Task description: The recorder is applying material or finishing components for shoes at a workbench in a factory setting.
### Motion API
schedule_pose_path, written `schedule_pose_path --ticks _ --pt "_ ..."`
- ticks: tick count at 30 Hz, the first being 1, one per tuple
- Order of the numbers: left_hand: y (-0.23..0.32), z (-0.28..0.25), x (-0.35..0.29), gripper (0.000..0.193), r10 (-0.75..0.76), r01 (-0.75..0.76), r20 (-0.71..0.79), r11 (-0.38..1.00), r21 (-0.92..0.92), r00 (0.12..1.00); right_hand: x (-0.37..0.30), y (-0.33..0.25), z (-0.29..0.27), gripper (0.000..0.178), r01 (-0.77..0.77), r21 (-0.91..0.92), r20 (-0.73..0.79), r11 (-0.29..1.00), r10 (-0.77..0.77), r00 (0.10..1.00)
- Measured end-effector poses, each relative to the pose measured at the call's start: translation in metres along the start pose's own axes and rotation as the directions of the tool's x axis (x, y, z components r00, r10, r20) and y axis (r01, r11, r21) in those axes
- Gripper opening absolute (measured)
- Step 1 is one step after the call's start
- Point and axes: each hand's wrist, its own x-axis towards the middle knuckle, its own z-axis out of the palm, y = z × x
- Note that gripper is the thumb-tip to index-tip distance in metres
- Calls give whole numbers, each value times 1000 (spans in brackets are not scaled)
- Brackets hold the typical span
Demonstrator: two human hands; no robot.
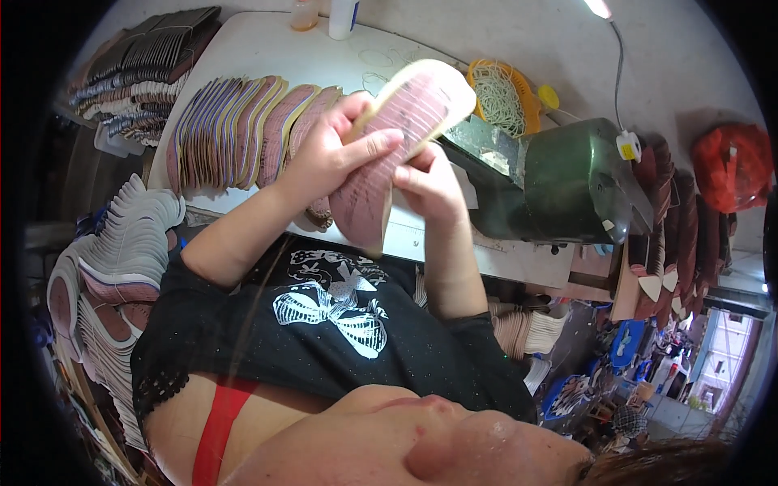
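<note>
A pink shoe insole (362, 204) with pale lines across it and a yellowish edge is held up at a slant over the worktable (243, 49). My left hand (344, 146) grips it from the left, thumb pressed on the pink face and fingers partly hidden along its edge. On the other side, my right hand (429, 185) pinches the insole's right edge with curled fingers. A long row of similar insoles (231, 134) stands packed on the table, left of my left forearm. To the right of my right hand is a green sewing machine (575, 178).
An orange basket (504, 93) of pale cord stands behind the machine. Stacked insoles (134, 235) rise at my left side, with dark bundled pieces (162, 49) at the far left. A red bag (733, 166) hangs at right. A white bottle (344, 18) stands at the back.
</note>
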Motion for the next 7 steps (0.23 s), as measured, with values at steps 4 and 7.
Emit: schedule_pose_path --ticks 4,7 --pt "-10 -12 6 24 170 -113 -85 882 457 982 0 -27 11 22 -227 -338 -141 913 190 972" --pt "-6 -16 14 28 10 8 -61 959 283 998 -1 -32 18 22 -230 -441 -188 868 162 969"
